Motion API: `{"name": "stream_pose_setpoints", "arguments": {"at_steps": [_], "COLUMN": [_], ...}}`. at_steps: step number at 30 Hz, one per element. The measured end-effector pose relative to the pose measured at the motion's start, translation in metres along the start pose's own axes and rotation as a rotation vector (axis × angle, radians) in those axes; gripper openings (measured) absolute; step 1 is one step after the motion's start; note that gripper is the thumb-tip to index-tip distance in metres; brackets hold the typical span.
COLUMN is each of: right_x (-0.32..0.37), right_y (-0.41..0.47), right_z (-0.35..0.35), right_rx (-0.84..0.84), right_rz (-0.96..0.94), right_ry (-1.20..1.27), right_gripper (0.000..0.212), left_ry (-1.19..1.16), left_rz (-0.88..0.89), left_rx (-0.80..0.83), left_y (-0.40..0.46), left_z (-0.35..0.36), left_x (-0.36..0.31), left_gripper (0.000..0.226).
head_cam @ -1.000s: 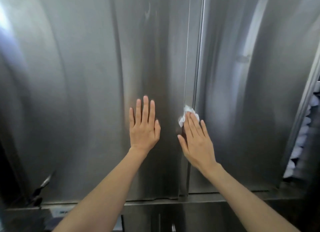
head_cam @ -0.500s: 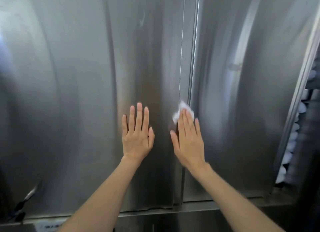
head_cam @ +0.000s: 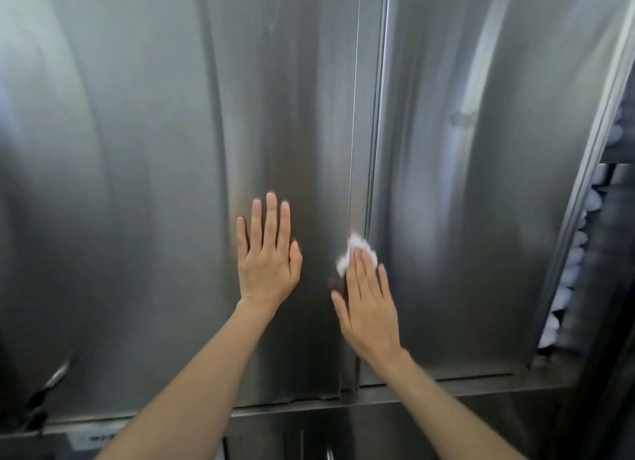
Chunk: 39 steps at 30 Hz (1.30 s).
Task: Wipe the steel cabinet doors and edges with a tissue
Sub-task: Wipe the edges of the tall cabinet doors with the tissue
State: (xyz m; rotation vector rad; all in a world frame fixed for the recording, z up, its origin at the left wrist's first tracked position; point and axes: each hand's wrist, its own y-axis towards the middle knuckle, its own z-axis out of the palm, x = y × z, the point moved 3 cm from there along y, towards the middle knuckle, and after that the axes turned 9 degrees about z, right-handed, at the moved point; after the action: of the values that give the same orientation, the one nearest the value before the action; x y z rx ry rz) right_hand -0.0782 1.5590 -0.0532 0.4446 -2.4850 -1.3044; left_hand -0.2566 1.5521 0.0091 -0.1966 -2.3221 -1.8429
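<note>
Steel doors are meeting at a centre seam (head_cam: pixel 372 150), where the right hand (head_cam: pixel 369 305), fingers straight and together, is pressing a white tissue (head_cam: pixel 354 250). The left hand (head_cam: pixel 268 256) is bracing flat on the left door (head_cam: pixel 137 184), fingers close together. Edge-wiping is underway; the next stroke likely needs steady pressure along the seam.

Soft light is reflected in vertical streaks off brushed steel filling the view, a horizontal steel ledge (head_cam: pixel 309 412) is seen along the near bottom, and a dim open shelf section (head_cam: pixel 604 253) with a row of pale, blurred items (head_cam: pixel 570 274) is glimpsed at the far right.
</note>
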Motion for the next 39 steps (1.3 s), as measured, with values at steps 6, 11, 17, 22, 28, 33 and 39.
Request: {"name": "stream_pose_setpoints", "arguments": {"at_steps": [6,11,17,22,28,33,39], "right_x": [0.015,0.012,-0.01,0.013,0.0,-0.007,-0.01], "right_y": [0.106,0.12,-0.008,0.109,0.026,-0.035,-0.033], "right_z": [-0.052,-0.052,0.008,-0.051,-0.005,0.025,0.024], "right_rx": [-0.151,-0.18,0.032,-0.145,-0.045,0.093,0.115], "right_rz": [-0.018,-0.012,-0.048,0.038,0.007,0.052,0.004], "right_ry": [-0.001,0.035,-0.031,0.076,0.064,-0.053,-0.17], "right_gripper": [0.064,0.063,0.063,0.063,0.061,0.062,0.064], "left_ry": [0.0,0.0,0.005,0.019,0.029,0.013,-0.074], "left_rz": [0.014,0.012,0.002,0.011,0.009,0.002,0.029], "left_rx": [-0.005,-0.014,-0.013,-0.004,0.016,0.036,0.044], "left_y": [0.0,0.0,0.0,0.0,0.0,0.0,-0.008], "left_z": [0.0,-0.001,0.0,0.0,0.0,-0.002,-0.015], "left_x": [0.001,0.0,0.0,0.001,0.001,-0.001,-0.007], "left_gripper": [0.063,0.062,0.063,0.062,0.063,0.061,0.062]}}
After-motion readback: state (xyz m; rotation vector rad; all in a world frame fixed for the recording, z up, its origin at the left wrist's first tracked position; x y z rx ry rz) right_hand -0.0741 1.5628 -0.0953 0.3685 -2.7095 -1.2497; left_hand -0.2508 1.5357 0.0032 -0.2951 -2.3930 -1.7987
